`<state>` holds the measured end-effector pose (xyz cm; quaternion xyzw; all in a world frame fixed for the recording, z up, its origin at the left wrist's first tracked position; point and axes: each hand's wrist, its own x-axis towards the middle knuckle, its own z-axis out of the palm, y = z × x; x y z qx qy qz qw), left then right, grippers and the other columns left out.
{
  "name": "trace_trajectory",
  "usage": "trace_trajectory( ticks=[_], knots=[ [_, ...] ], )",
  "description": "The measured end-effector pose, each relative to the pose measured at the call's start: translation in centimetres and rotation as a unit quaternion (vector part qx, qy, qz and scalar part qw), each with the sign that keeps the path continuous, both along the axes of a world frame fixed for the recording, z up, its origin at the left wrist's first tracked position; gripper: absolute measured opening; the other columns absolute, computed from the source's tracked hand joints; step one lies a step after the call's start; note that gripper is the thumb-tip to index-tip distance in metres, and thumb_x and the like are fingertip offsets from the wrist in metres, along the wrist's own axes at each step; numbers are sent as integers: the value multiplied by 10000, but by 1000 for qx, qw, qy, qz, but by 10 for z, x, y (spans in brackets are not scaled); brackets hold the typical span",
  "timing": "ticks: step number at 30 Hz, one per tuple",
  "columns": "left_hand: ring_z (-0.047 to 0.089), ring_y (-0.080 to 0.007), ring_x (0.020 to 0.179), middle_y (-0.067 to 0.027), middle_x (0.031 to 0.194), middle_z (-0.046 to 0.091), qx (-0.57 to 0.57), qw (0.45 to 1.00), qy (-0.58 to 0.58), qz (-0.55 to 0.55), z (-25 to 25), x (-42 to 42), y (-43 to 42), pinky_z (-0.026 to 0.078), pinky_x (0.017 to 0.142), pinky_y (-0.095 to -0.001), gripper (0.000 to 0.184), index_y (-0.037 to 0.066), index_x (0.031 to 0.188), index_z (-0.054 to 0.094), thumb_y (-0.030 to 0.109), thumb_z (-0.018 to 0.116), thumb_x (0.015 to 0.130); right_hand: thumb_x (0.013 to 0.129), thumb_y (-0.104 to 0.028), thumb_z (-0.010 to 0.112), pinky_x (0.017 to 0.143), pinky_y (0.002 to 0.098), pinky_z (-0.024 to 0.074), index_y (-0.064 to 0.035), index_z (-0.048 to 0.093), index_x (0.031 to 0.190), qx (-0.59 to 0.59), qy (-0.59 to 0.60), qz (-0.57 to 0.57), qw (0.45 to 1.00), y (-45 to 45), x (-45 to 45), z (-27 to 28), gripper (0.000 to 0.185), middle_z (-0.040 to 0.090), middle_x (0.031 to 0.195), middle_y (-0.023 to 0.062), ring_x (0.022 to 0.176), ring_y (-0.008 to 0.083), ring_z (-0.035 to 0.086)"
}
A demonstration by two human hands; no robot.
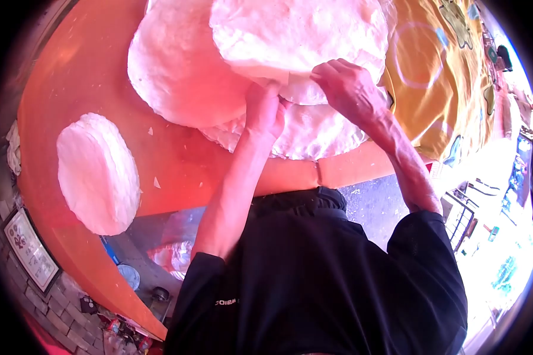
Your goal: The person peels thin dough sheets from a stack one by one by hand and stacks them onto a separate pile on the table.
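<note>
A large, round white sheet (302, 35), soft and puffy like cotton wadding, lies at the top of the head view. My left hand (266, 112) is closed at its near edge, its fingertips partly hidden against the white material. Just to the right, my right hand (346, 86) has its fingers pinched together on the same sheet near that edge. Beneath and to the left spreads a second white sheet (183, 77). Another wrinkled white layer (317, 133) shows below my hands, near the table's front edge.
A separate oval white pad (98, 174) overhangs the left part of the orange table (177, 160). Small white scraps (157, 183) dot the surface. Yellow patterned cloth (438, 77) covers the right side. A framed sheet (31, 248) stands at lower left.
</note>
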<state>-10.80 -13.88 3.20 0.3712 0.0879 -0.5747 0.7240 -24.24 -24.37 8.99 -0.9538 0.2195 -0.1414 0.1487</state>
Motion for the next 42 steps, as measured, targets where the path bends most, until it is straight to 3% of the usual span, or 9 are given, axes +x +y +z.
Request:
trace_trajectory(
  ticks=[6, 12, 15, 17, 19, 21, 27, 36, 42],
  knots=[
    [562, -103, 639, -61, 821, 607, 3, 996, -88, 18, 39, -8, -16, 438, 502, -242, 261, -27, 908, 609, -46, 391, 766, 673, -105, 687, 639, 360, 523, -86, 659, 907, -41, -83, -61, 994, 3, 12, 9, 236, 643, 779, 64, 747, 253, 621],
    [608, -123, 743, -53, 881, 632, -31, 996, -83, 0, 56, -19, 8, 454, 559, -243, 169, 4, 984, 621, 132, 625, 873, 721, -103, 597, 561, 385, 508, -100, 648, 784, -107, -3, -32, 994, -39, -3, 61, 82, 621, 716, 91, 656, 279, 632],
    [657, -179, 870, -75, 954, 659, -44, 996, -58, -44, 37, -15, 39, 479, 610, -261, 255, 9, 1044, 606, 194, 661, 877, 798, -290, 650, 636, 393, 477, -36, 680, 771, 35, 94, -339, 935, -76, 7, 152, 257, 643, 718, 141, 668, 225, 612],
    [660, -201, 923, -91, 990, 662, 8, 998, -59, -36, 12, -6, 63, 471, 599, -258, 266, 20, 1079, 589, 180, 655, 877, 797, -285, 649, 647, 392, 486, -35, 690, 799, -245, 140, -240, 929, -113, -6, 169, 254, 658, 765, 160, 698, 248, 630],
    [661, -197, 895, -85, 977, 661, 29, 996, -64, -57, 4, 7, 78, 480, 608, -259, 256, 23, 1080, 587, 167, 648, 877, 816, -383, 630, 758, 391, 499, -30, 688, 911, -125, 17, -252, 959, -134, -12, 189, 370, 665, 861, 183, 822, 272, 648],
    [661, -194, 868, -80, 964, 660, 52, 993, -69, -79, -6, 14, 90, 488, 617, -260, 247, 25, 1080, 585, 154, 641, 878, 789, -491, 650, 919, 413, 447, -5, 564, 1174, -222, 61, -428, 874, -178, -13, 196, 627, 563, 1200, 221, 1085, 347, 556],
    [630, -210, 955, -77, 1091, 613, 143, 982, -123, -9, -21, 19, 111, 545, 762, -349, 318, 30, 1200, 518, 112, 564, 897, 798, -473, 658, 932, 412, 443, -35, 592, 1129, -298, -24, -346, 889, -138, 7, 238, 552, 530, 1192, 201, 1095, 337, 539],
    [548, -216, 1138, -65, 1255, 538, 27, 995, -96, 8, 18, 1, 120, 487, 895, -380, 456, 62, 1312, 420, 330, 452, 945, 802, -216, 598, 648, 411, 469, -60, 595, 839, -25, 72, 59, 995, 43, 31, 73, 160, 579, 795, 133, 733, 302, 596],
    [596, -227, 1071, -108, 1228, 565, 50, 994, -98, -27, 20, -1, 133, 535, 837, -387, 438, 51, 1276, 450, 357, 364, 975, 761, -96, 580, 545, 411, 478, -78, 581, 719, 46, 128, 83, 987, 76, 28, -2, 45, 568, 645, 95, 632, 287, 604]
  ],
)
